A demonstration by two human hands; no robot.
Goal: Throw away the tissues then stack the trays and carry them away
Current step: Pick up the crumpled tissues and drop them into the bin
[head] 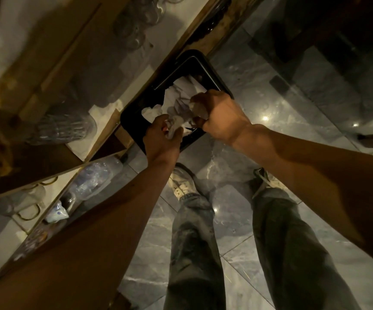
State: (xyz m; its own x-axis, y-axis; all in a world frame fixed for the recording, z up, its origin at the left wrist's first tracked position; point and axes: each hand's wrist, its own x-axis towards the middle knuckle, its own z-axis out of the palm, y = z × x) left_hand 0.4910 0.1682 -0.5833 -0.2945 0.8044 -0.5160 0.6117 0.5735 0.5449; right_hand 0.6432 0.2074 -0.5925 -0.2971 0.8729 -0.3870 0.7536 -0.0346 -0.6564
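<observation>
**Both hands on tissues over the black bin, frame centre**

Left hand: fingers curled around a crumpled white wad of tissues, held just above the near rim of the bin. Right hand: closed in a loose fist over another pale crumpled wad; how much paper it encloses is hard to judge, since the knuckles cover most of it.

Below the hands, more white tissue lies inside the black bin, a square, round-cornered container standing on the floor just above frame centre. The hands and wrists hide its near rim and lower right corner.

Surroundings: wooden shelving runs diagonally along the left of the frame, its edge touching or just beside the bin's far side. Clear glassware, blurred, sits on the shelf at centre left; clear plastic containers lie on a lower shelf at lower left. Grey marbled floor tiles fill the right, with bright light reflections. Person's legs in dark jeans and pale shoes occupy the lower centre. No trays in view.
</observation>
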